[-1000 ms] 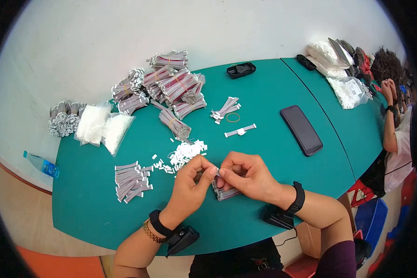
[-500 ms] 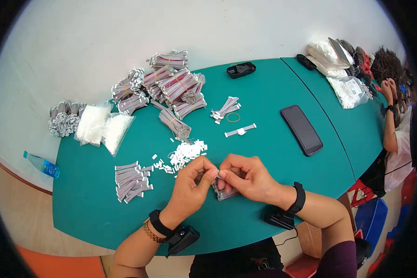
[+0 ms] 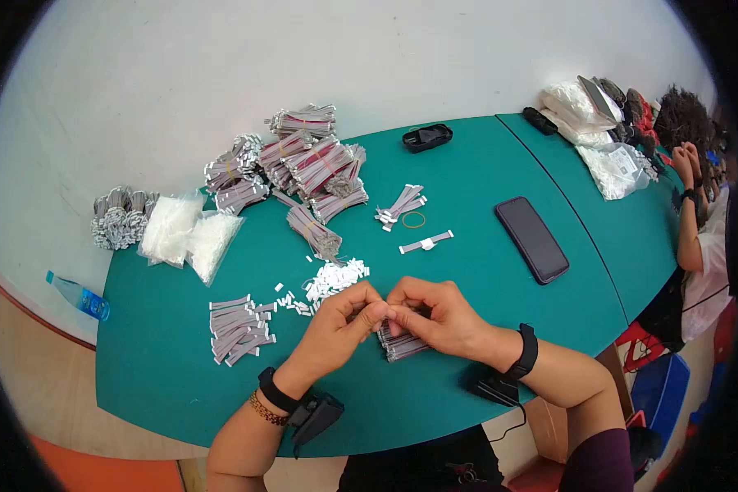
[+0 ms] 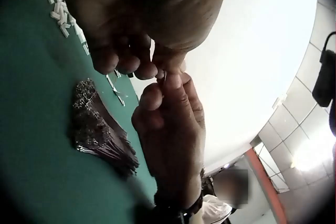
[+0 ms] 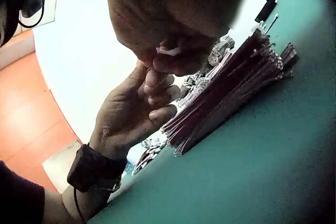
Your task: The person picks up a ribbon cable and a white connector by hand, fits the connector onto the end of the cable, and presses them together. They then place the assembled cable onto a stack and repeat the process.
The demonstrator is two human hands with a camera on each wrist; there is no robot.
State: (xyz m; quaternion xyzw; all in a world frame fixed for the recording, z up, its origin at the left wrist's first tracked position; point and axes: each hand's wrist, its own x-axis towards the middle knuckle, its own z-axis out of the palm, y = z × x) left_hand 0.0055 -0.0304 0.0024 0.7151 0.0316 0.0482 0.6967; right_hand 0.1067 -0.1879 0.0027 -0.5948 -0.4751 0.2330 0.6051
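Note:
My left hand (image 3: 340, 324) and right hand (image 3: 441, 318) meet fingertip to fingertip above the green table (image 3: 328, 410). Between their thumbs and fingers they pinch something small, mostly hidden; the left wrist view shows a thin sliver at the fingertips. A small white piece (image 5: 169, 51) shows among the fingers of my right hand (image 5: 178, 14) in the right wrist view. Under the right hand lies a bundle of grey ribbon cables (image 3: 403, 346). Loose white pieces (image 3: 336, 277) are heaped just beyond the left hand, and short grey cables with white ends (image 3: 242, 330) lie to its left.
Banded cable bundles (image 3: 316, 164) and bags of white pieces (image 3: 211, 246) stand at the back left. A few cables (image 3: 402, 205), a rubber band (image 3: 414, 220), a single cable (image 3: 426, 244), a phone (image 3: 533, 240) and a black case (image 3: 427, 138) lie right of them. Another person's arm (image 3: 690, 230) is far right.
The head view has shifted slightly, so the table's things appear lower. Both hands stay together at the fingertips, with the finger ends now closer and the small thing less visible.

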